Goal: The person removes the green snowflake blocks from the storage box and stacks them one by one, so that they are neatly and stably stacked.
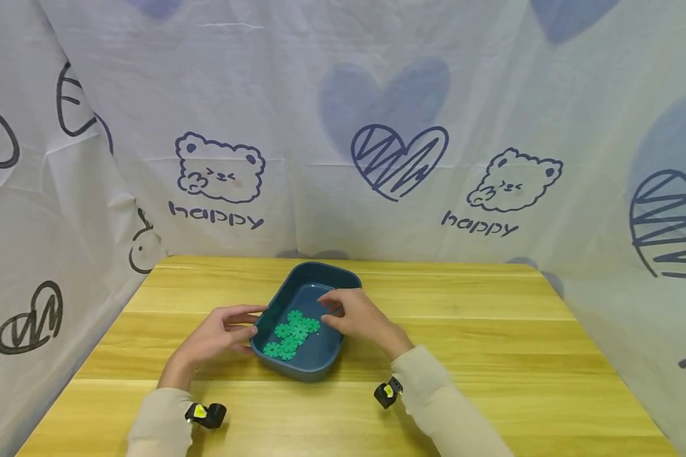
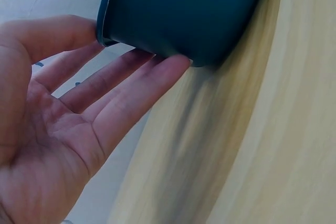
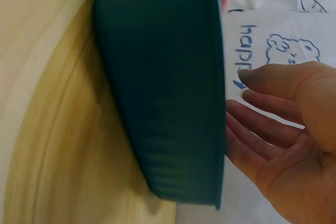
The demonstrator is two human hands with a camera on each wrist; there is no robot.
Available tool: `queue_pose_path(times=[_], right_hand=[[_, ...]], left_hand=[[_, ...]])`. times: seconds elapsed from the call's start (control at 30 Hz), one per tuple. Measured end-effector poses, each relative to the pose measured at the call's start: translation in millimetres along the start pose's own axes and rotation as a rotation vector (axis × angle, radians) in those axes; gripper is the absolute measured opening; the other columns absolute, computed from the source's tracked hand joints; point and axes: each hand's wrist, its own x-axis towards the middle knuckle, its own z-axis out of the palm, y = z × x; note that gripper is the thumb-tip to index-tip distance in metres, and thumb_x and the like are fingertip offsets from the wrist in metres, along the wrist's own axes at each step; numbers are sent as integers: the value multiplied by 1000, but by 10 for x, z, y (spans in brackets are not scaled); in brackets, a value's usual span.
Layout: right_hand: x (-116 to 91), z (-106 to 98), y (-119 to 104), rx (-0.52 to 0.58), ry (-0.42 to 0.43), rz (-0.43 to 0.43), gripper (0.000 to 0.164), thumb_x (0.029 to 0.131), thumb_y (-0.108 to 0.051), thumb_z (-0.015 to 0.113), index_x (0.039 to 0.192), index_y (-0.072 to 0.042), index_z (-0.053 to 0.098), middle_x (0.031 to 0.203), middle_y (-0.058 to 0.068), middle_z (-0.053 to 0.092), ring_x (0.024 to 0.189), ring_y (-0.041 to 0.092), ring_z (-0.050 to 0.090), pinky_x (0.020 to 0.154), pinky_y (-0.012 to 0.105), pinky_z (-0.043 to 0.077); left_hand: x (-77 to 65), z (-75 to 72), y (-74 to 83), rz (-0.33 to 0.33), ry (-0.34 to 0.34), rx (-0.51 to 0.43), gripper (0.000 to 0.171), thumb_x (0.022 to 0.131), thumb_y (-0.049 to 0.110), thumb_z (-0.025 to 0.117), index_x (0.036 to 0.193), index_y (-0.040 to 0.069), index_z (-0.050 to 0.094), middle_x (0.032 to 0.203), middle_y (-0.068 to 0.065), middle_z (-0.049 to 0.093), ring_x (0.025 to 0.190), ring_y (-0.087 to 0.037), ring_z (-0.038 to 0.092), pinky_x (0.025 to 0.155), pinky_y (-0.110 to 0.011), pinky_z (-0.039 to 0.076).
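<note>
A dark blue rectangular box (image 1: 314, 368) with rounded corners stands on the table, angled slightly. Several green snowflake-shaped toy discs (image 1: 299, 332) lie in a loose pile on its floor, toward the near left. My left hand (image 1: 220, 333) is at the box's left side; in the left wrist view its nearly straight fingers (image 2: 142, 93) reach along the outer wall, with the thumb by the rim. Over the right rim comes my right hand (image 1: 357, 314), thumb and fingers bent a little and apart above the inside. Nothing shows between its fingertips in the right wrist view.
The wooden table (image 1: 463, 355) extends around the box on all sides. A white cloth (image 1: 320, 209) printed with hearts and bears hangs behind it and along both sides. Each wrist wears a small black camera, the left one (image 1: 207, 415) close over the table.
</note>
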Motion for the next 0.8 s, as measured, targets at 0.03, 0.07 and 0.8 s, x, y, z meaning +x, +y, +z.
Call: queue_pose_path(times=[0.03, 0.07, 0.8], right_hand=[[20, 28, -12, 5, -13, 4, 33, 96, -9, 70, 127, 3, 68, 125, 21, 72, 106, 31, 74, 90, 40, 63], [41, 56, -23, 11, -27, 11, 33, 96, -8, 71, 127, 4, 68, 124, 22, 72, 106, 31, 74, 90, 41, 63], [392, 513, -143, -334, -154, 69, 30, 87, -12, 83, 116, -10, 78, 121, 6, 75, 114, 18, 69, 97, 29, 59]], left_hand=[[-1, -5, 1, -1, -1, -1, 51, 102, 7, 60, 150, -6, 47, 140, -41, 54, 113, -43, 70, 80, -49, 65], [-3, -10, 0, -2, -2, -3, 51, 102, 7, 60, 150, -6, 46, 141, -41, 53, 113, -43, 70, 80, -50, 65], [-9, -8, 27, -5, -10, 20, 51, 103, 9, 61, 150, -5, 47, 138, -39, 56, 116, -43, 68, 84, -41, 66]])
